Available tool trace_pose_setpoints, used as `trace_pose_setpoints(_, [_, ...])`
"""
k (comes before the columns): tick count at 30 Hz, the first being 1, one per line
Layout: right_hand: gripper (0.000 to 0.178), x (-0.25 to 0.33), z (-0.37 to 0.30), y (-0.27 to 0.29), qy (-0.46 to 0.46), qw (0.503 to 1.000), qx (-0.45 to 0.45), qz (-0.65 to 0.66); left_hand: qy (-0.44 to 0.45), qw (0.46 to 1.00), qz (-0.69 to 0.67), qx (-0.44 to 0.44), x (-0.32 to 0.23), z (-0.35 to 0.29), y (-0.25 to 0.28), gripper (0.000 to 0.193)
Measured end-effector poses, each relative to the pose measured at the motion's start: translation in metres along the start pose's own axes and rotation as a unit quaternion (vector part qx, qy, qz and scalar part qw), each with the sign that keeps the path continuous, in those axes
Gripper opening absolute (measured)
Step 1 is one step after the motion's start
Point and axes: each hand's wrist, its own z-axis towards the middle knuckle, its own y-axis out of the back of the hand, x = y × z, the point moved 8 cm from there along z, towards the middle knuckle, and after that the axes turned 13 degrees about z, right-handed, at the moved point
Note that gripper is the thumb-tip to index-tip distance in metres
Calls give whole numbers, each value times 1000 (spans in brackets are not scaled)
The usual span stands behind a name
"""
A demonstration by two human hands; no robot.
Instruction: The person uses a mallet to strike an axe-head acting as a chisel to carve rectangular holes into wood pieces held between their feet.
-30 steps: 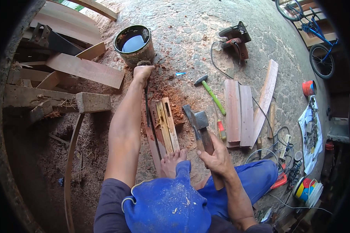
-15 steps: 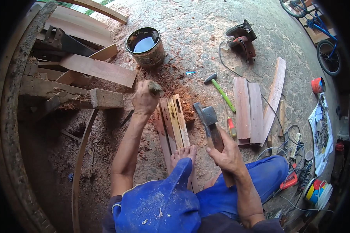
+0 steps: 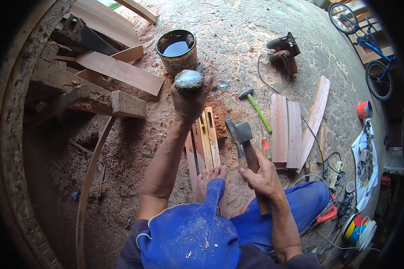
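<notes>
My left hand (image 3: pixel 189 104) is raised and gripped around an upright dark tool whose rounded grey top (image 3: pixel 188 80) faces the camera; its lower end is hidden behind my hand. Below it a slotted wooden piece (image 3: pixel 205 142) lies on reddish sawdust, with a bare foot (image 3: pixel 211 174) on its near end. My right hand (image 3: pixel 264 178) grips the wooden handle of a hatchet, whose metal head (image 3: pixel 239 132) rests just right of the slotted piece.
A bucket of water (image 3: pixel 177 50) stands beyond my left hand. A green-handled hammer (image 3: pixel 257 107), flat planks (image 3: pixel 286 131), a circular saw (image 3: pixel 283 53) and cables lie to the right. Stacked timber (image 3: pixel 121 71) and a handsaw (image 3: pixel 83 36) are at left, a bicycle (image 3: pixel 366 42) far right.
My left hand has lifted with the dark tool, from low beside the slotted piece up toward the camera. My right hand has stayed on the hatchet.
</notes>
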Motion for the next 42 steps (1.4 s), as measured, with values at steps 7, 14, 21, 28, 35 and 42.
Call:
trace_pose_setpoints(7, [74, 1, 1, -1, -37, 999, 4, -8, 38, 999, -6, 27, 10, -1, -2, 22])
trace_pose_setpoints(14, [73, 1, 3, -1, -32, 999, 0, 4, 23, 996, 19, 80, 5, 4, -11, 23])
trace_pose_setpoints(21, [72, -4, 4, 5, -32, 999, -13, 26, 24, 1000, -3, 15, 10, -2, 10, 27])
trace_pose_setpoints(28, [69, -5, 9, 2, -71, 996, -19, 51, -25, 999, 30, -30, 0, -8, 3, 22])
trace_pose_setpoints(35, [69, 0, 10, -1, -41, 997, -18, 62, -62, 997, 42, 4, -6, -16, -6, 13])
trace_pose_setpoints(42, [68, 8, 19, -4, 26, 994, -18, 103, -34, 998, 41, 39, -8, -14, -7, 20])
